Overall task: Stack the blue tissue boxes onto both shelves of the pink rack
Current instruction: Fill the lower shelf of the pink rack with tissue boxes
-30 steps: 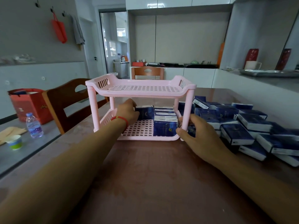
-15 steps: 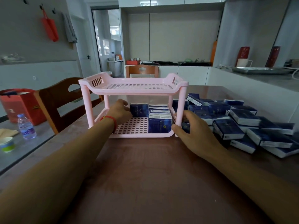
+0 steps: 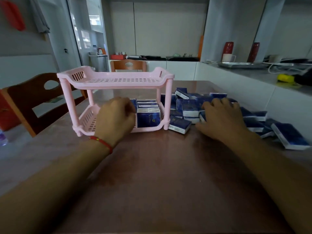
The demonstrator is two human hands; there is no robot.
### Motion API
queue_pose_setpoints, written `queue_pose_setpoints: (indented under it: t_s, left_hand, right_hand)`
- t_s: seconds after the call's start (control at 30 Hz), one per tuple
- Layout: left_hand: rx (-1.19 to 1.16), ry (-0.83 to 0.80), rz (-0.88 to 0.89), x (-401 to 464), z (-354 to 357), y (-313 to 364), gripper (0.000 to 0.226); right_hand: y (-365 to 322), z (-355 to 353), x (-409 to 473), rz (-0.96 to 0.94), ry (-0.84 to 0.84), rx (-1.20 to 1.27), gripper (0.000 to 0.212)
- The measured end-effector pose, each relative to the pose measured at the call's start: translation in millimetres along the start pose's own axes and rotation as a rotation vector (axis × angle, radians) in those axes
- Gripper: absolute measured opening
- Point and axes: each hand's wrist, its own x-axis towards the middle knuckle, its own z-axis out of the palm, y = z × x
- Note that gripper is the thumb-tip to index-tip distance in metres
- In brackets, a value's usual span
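Note:
The pink rack [image 3: 67, 76] stands on the brown table [image 3: 160, 174]; its top shelf holds nothing. Several blue tissue boxes [image 3: 148, 118] stand packed in the right part of its lower shelf. My left hand [image 3: 116, 115] reaches into the lower shelf and presses against the left side of those boxes; its fingertips are hidden. To the right of the rack lies a loose pile of blue tissue boxes [image 3: 287, 137]. My right hand [image 3: 222, 119] rests on that pile with fingers spread, holding nothing.
A wooden chair [image 3: 33, 102] stands at the table's left side and another chair [image 3: 128, 65] at the far end. A white counter [image 3: 253, 78] runs along the right. A red bag [image 3: 6, 115] and a water bottle [image 3: 2, 137] sit low on the left.
My right hand has left the rack's front right post and moved right onto the loose pile. My left hand has slid right along the lower shelf against the boxes.

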Motion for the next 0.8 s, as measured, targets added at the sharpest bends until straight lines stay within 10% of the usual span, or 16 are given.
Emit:
queue_pose_setpoints:
  t_s: [0.13, 0.23, 0.33, 0.53, 0.8]
  left_hand:
    - [-0.126, -0.009, 0.165, -12, 6, 23, 0.013]
    - [-0.294, -0.140, 0.214, -22, 14, 32, 0.016]
    - [-0.503, -0.329, 0.138, -29, 21, 40, 0.024]
    - [-0.502, -0.379, 0.017, -30, 31, 36, 0.048]
    - [-0.565, -0.336, -0.034, -22, 24, 26, 0.033]
  right_hand:
    - [-5, 3, -5, -0.006, -0.101, -0.060, 0.060]
    - [-1, -16, -5, -0.011, 0.130, 0.015, 0.033]
    - [-2, -37, -11, -0.139, 0.247, 0.568, 0.015]
    - [-37, -5, -16, -0.368, -0.058, 1.085, 0.014]
    - [-19, 20, -2, -0.354, -0.050, 0.302, 0.041]
